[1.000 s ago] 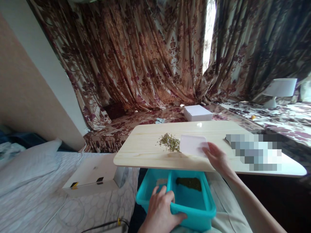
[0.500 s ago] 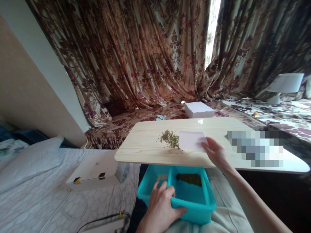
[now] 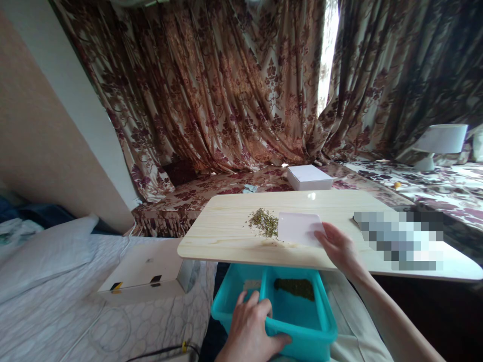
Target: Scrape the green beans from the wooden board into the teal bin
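My right hand (image 3: 337, 245) pinches the right end of a flat, pale scraper (image 3: 298, 229), whose left edge meets a scattered pile of small greenish-brown seeds or grains (image 3: 263, 222) on the wooden board (image 3: 211, 221). Under the board's near edge sits a turquoise divided bin (image 3: 296, 322). My left hand (image 3: 251, 324) is closed on its near rim, with the fingers reaching inside by the divider. Dark green grains (image 3: 296, 288) lie in the bin's right compartment. Some pale material (image 3: 252, 285) shows in the left one, partly hidden by my fingers.
A blurred-out object (image 3: 400, 239) lies on the board's right side. Behind the board is a white box (image 3: 309, 177). Another white box (image 3: 147, 264) rests on the bed (image 3: 68, 311) at left, with cables nearby. A lamp (image 3: 447, 138) stands far right.
The whole scene sits slightly lower in view, as if the camera tilted up. The scraper, pile and both hands keep nearly the same places relative to the board and bin.
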`<action>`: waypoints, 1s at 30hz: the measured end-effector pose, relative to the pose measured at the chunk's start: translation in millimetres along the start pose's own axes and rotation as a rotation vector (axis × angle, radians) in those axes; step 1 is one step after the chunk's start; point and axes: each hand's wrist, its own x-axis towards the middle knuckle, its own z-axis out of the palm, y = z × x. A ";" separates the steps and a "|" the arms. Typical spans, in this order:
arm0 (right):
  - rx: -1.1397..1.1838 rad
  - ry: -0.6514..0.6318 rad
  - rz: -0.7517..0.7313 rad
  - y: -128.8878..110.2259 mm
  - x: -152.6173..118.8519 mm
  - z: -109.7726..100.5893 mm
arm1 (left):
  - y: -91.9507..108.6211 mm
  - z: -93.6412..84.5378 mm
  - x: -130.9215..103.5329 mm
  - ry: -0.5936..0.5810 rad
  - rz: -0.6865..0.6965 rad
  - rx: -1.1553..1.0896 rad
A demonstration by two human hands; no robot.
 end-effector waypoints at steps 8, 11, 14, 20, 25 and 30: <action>-0.031 0.038 0.046 -1.1 -7.2 -8.3 | -0.2 1.1 -1.1 0.006 -0.003 -0.001; -0.015 0.008 0.050 -2.6 -8.9 -7.1 | 0.0 0.5 -0.8 0.005 -0.003 -0.004; 0.004 0.027 0.052 -0.8 -7.8 -5.0 | 0.3 0.3 -0.5 0.004 -0.003 -0.009; 0.014 0.046 0.050 5.0 -5.7 -1.6 | 0.7 -0.2 -1.3 0.007 0.005 -0.025; 0.048 0.008 0.033 -2.6 -11.0 -4.6 | -0.3 0.4 -1.9 0.017 0.001 -0.033; 0.051 0.013 0.073 -9.7 -14.9 -11.1 | -1.2 2.1 -1.5 0.029 0.011 -0.038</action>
